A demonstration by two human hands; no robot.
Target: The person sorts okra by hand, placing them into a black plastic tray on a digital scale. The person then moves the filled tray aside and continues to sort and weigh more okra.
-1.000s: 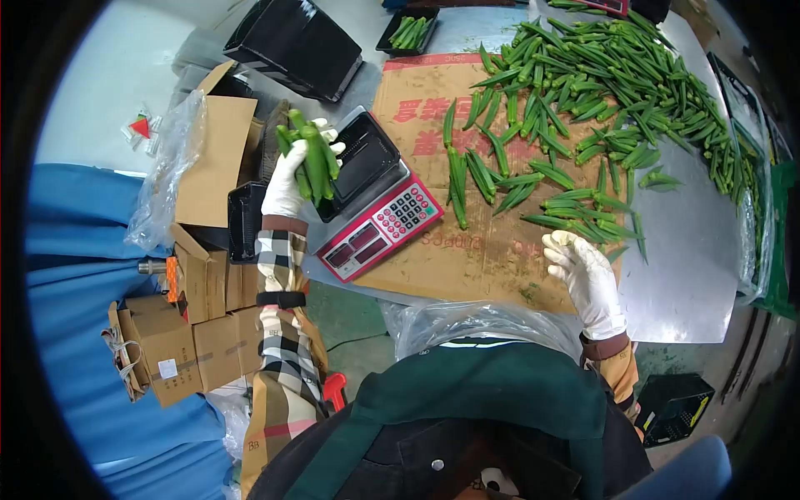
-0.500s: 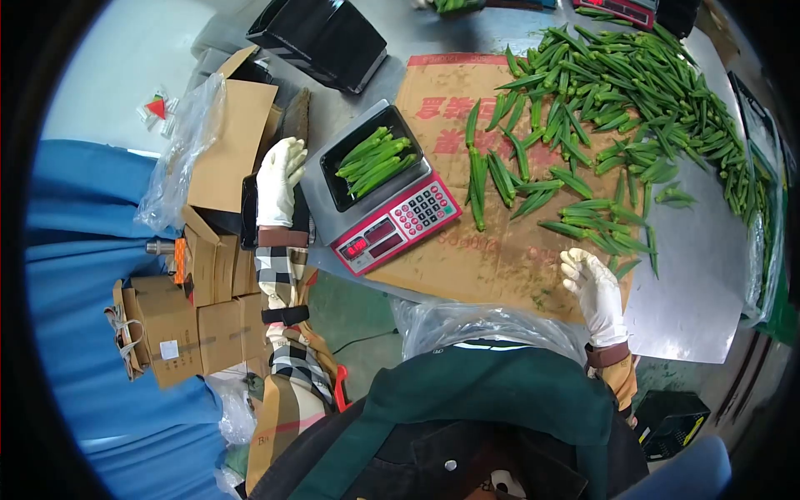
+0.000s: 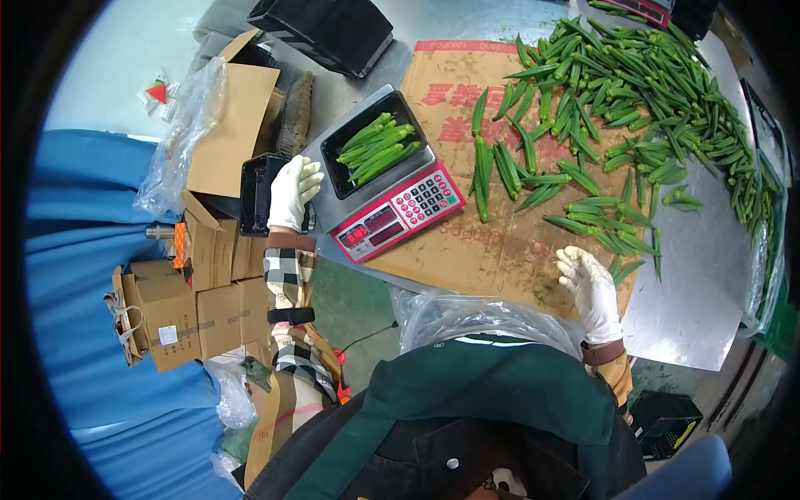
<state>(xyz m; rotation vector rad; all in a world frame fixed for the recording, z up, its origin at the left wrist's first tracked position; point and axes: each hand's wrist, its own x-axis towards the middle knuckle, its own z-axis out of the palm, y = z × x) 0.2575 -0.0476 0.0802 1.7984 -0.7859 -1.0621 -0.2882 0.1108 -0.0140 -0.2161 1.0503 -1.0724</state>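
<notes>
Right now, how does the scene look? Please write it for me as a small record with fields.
left hand: white-gloved, holding nothing visible, beside the scale
right hand: white-gloved, fingers loosely bent, holding nothing visible, near the front edge of the cardboard sheet
scale: red and grey, display lit, digits too small to read surely
black tray: on the scale, with okra pods inside
okra heap: loose, spread across the cardboard sheet and metal table
</notes>
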